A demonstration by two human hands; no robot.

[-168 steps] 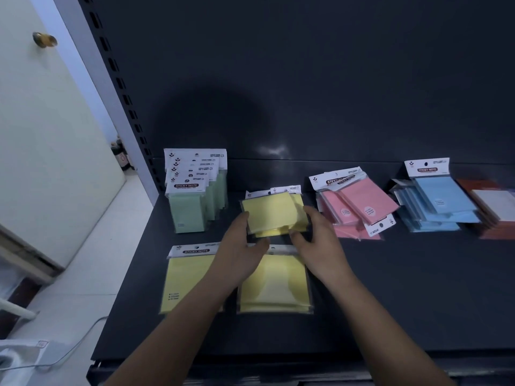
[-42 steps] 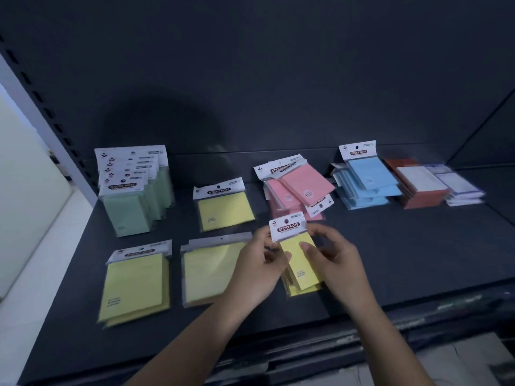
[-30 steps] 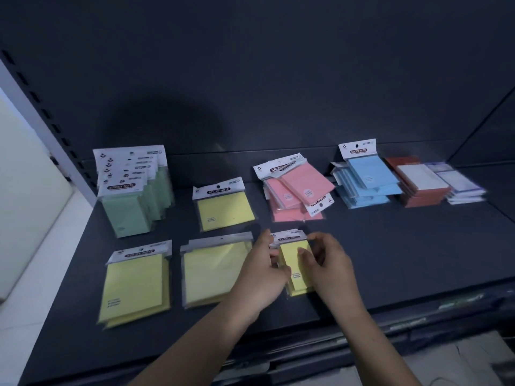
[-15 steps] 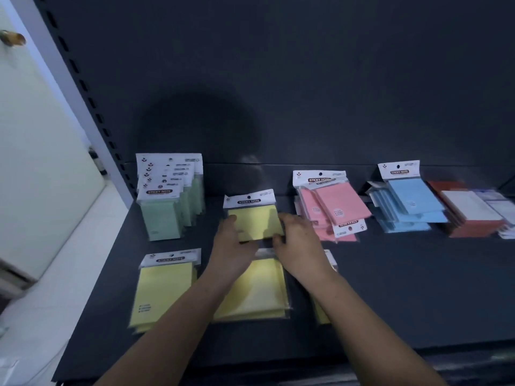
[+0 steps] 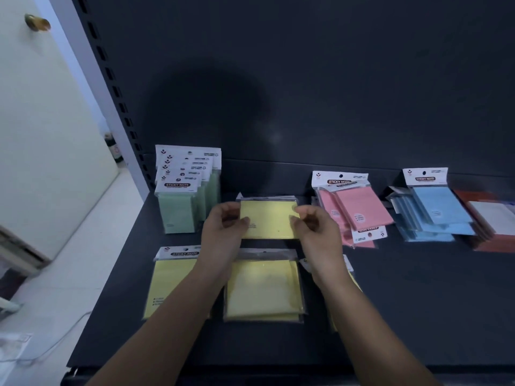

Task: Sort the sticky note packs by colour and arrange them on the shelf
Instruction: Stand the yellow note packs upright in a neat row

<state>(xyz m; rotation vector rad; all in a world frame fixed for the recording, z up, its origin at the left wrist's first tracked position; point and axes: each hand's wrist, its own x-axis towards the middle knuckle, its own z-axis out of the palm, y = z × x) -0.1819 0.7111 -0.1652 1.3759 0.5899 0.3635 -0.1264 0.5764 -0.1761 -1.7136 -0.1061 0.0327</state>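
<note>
Seen from the head camera, which looked down on the dark shelf (image 5: pixel 418 302), both hands met at a yellow pack (image 5: pixel 269 220) in the back row, between the green packs (image 5: pixel 182 201) and the pink packs (image 5: pixel 356 213). The left hand (image 5: pixel 223 229) pinched the pack's left edge, thumb on the front face and fingers curled. The right hand (image 5: pixel 316 232) pinched the right edge the same way. The pack's yellow face was turned toward the camera. Whether its lower edge touched the shelf could not be told.

The green packs stood upright in a close row at the shelf's left end, their white headers stepped one behind another. The pink packs lay in a loose, overlapping heap, one with its header turned toward the front. To their right the blue packs (image 5: pixel 434 215) lay fanned in a similar heap. Beside those, a red stack (image 5: pixel 485 243) with a white-faced pack on top ran out of the picture.

In the front row the front-left yellow pack (image 5: pixel 170 285) lay flat, partly under the left forearm. The yellow stack (image 5: pixel 263 288) lay just beside it, directly in front of the held pack. A third yellow pack (image 5: pixel 356 281) showed only as slivers beside the right forearm.

Left of the shelf rose a slotted upright (image 5: pixel 111 87), and beyond it was a pale door (image 5: pixel 41 135) with a brass knob (image 5: pixel 37 22).
</note>
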